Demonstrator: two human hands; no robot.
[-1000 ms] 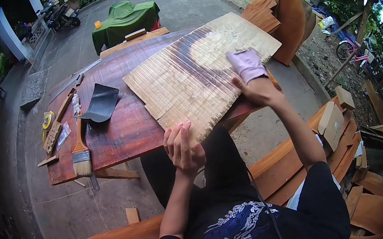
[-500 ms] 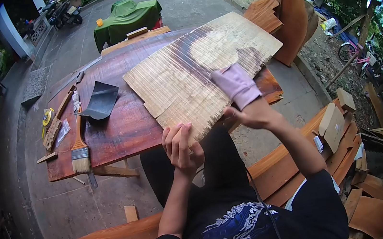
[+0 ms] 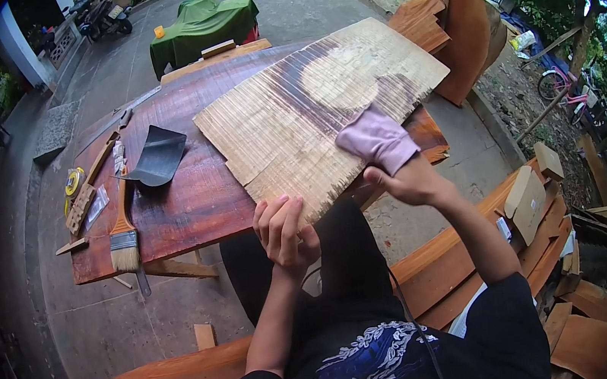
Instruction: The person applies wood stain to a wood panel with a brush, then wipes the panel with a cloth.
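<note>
A pale wooden board [image 3: 274, 140] with dark streaks and a ragged near edge lies at a slant across a reddish-brown wooden table [image 3: 163, 231]. My left hand [image 3: 286, 234] grips its near corner, fingers curled over the top face. On the board's right part my right hand [image 3: 414, 182] presses a lilac cloth [image 3: 375, 136] against the surface. The cloth covers most of my fingers, while the thumb stands out at the side.
Left on the table are a wide paintbrush [image 3: 125, 243], a bent dark sheet [image 3: 157, 155], a yellow tape measure [image 3: 73, 181] and a handsaw [image 3: 138, 100]. Curved timber pieces [image 3: 441, 248] lie at right. Behind stands something under a green cover [image 3: 205, 26].
My right hand and the lilac cloth have shifted slightly down the board, and the cloth has turned a little. My left hand keeps its hold on the corner.
</note>
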